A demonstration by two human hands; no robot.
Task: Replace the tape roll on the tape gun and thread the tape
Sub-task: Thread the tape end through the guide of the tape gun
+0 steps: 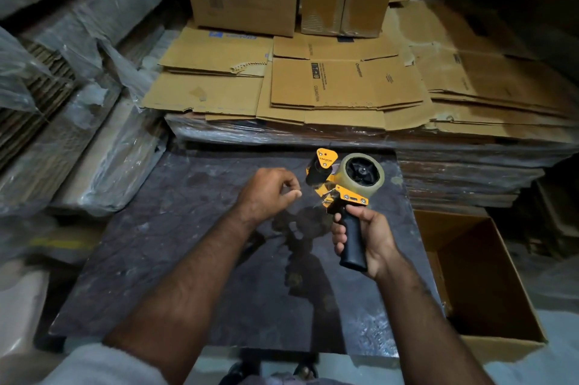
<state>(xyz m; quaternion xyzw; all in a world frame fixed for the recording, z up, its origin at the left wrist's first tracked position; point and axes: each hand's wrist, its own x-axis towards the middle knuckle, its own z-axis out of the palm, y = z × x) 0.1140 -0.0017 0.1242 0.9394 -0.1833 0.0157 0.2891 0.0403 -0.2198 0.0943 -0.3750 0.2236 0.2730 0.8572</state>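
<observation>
Tape roll (pixel 364 172) on tape gun (pixel 341 193)

Print on the flattened cartons

The flattened brown cardboard carton (pixel 341 83) lying on the stack carries "Crompton" and "CEILING FAN" in dark letters running sideways; its smaller print, the blue print on the neighbouring carton and the yellow tape gun's (pixel 326 162) label are too blurred to read.

orange tape gun (pixel 336 188), black handle (pixel 353 242); clear tape roll (pixel 365 172); brown cardboard (pixel 341 83).
</observation>
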